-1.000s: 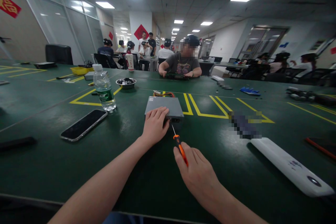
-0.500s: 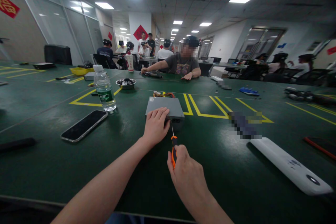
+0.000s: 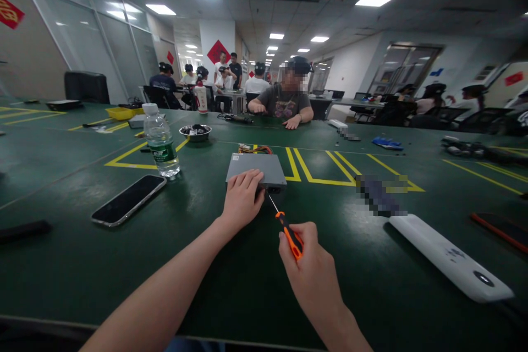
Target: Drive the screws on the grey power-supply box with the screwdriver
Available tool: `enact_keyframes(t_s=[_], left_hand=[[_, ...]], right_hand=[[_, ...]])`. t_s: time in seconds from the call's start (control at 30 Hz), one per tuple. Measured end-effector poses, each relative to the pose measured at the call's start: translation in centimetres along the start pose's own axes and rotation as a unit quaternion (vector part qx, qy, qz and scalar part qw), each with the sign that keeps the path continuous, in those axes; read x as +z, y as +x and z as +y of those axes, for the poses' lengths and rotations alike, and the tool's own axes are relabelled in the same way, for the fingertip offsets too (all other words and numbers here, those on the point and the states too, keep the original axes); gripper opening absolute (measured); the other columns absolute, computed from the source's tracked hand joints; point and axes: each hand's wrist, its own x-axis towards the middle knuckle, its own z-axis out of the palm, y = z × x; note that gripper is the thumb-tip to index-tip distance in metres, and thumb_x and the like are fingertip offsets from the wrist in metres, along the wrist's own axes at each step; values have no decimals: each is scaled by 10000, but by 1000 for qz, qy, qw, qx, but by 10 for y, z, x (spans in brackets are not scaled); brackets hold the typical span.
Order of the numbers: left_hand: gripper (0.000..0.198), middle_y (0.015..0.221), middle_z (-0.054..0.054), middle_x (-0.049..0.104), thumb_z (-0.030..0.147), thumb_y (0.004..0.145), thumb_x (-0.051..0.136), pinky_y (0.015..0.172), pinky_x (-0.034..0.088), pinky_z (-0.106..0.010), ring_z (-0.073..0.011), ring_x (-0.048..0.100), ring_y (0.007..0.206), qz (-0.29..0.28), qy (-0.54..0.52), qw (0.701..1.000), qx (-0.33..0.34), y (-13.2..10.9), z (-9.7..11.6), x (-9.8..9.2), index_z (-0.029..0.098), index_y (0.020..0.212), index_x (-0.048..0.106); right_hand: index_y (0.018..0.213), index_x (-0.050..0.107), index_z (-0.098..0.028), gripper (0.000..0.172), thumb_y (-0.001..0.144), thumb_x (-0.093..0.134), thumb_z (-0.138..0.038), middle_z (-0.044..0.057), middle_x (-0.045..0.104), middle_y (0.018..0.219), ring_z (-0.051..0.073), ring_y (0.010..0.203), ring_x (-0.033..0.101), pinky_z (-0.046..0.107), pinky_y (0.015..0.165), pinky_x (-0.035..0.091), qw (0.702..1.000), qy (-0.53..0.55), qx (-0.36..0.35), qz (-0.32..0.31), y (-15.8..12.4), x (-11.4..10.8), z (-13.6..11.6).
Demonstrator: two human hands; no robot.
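A grey metal computer power supply [image 3: 270,168] lies on the green table, its bundle of coloured wires [image 3: 256,149] at the far side. My left hand [image 3: 242,195] grips its near left corner, fingers across the top and thumb at the front face. An orange and black screwdriver [image 3: 290,235] is held by the handle in my right hand [image 3: 312,264]. Its shaft slants up and left, and the tip is at the lower front edge of the power supply, near the dark socket. Whether the tip touches a screw I cannot tell.
Left of the power supply stand a water bottle [image 3: 161,143], a phone [image 3: 128,200] and a metal bowl [image 3: 195,132] with small dark parts. A long white device [image 3: 447,256] lies at right. Across the table sits a person [image 3: 289,99] with both hands near the tabletop.
My right hand has shifted right, tilting the screwdriver from nearly upright in view to a slant. My left hand stays on the power supply. The person opposite has drawn one arm in.
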Motion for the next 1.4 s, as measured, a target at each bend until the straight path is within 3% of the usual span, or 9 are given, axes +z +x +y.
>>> enact_keyframes(t_s=[0.2, 0.37, 0.77, 0.93, 1.03, 1.13, 1.2, 1.3, 1.4], left_hand=[[367, 1258, -67, 550, 245, 847, 468, 963, 339, -412, -235, 459, 1181, 2, -7, 1000, 4, 0, 0, 0, 215, 1212, 488], [378, 1258, -71, 550, 245, 844, 472, 962, 339, -423, -244, 458, 1180, 0, -8, 1000, 2, 0, 0, 0, 219, 1221, 482], [364, 1269, -68, 539, 267, 854, 470, 973, 332, -406, -232, 449, 1191, -6, 2, 1000, 1, -1, -1, 0, 207, 1213, 483], [366, 1270, -68, 538, 265, 854, 468, 973, 330, -406, -233, 447, 1192, -4, -3, 1000, 3, -1, 0, 0, 205, 1215, 480], [366, 1265, -65, 543, 261, 849, 475, 967, 333, -399, -229, 454, 1182, -3, -2, 1000, 5, -1, 0, 0, 200, 1210, 483], [370, 1258, -56, 549, 255, 842, 488, 965, 335, -391, -222, 460, 1176, 1, 0, 1000, 4, 0, 0, 0, 203, 1208, 484], [370, 1259, -51, 550, 251, 840, 491, 964, 336, -388, -220, 460, 1176, 3, 1, 1000, 3, 0, 0, 0, 206, 1208, 485], [366, 1259, -51, 550, 246, 839, 490, 966, 334, -390, -223, 459, 1177, 5, 1, 1000, 3, -1, 0, 0, 209, 1203, 489], [363, 1259, -52, 550, 245, 843, 485, 971, 329, -393, -224, 457, 1179, 6, 0, 1000, 2, -1, 1, 0, 210, 1204, 488]], right_hand=[[876, 441, -205, 161, 898, 410, -361, -25, 572, 577, 143, 408, 573, 212, 378, 417, 998, -35, -14, 43, -6, -14, 16], [885, 452, -202, 219, 917, 384, -407, -13, 580, 590, 149, 412, 576, 222, 377, 417, 997, -51, -5, 61, -10, -12, 21], [915, 463, -192, 258, 943, 341, -418, -13, 553, 607, 146, 427, 563, 233, 384, 432, 996, -74, -5, 52, -10, -8, 25], [973, 488, -161, 165, 939, 349, -244, 96, 587, 866, 197, 734, 641, 293, 592, 532, 979, -133, -121, 95, -3, -12, 26], [1011, 518, -140, 192, 920, 350, -152, 151, 550, 1029, 196, 803, 628, 299, 629, 538, 963, -179, -187, 80, 3, -16, 27], [1035, 549, -129, 252, 890, 344, -114, 191, 509, 1135, 181, 743, 612, 311, 611, 528, 941, -208, -264, 31, 8, -24, 28], [1011, 566, -120, 265, 862, 347, -116, 212, 515, 1152, 190, 719, 601, 334, 611, 513, 927, -221, -302, -37, 12, -31, 29], [1015, 568, -112, 275, 860, 341, -117, 237, 533, 1170, 182, 685, 588, 315, 581, 481, 878, -243, -397, -112, 20, -39, 34], [1033, 557, -135, 229, 899, 371, -144, 184, 602, 1097, 152, 624, 564, 278, 542, 443, 827, -225, -495, -145, 30, -40, 47]])
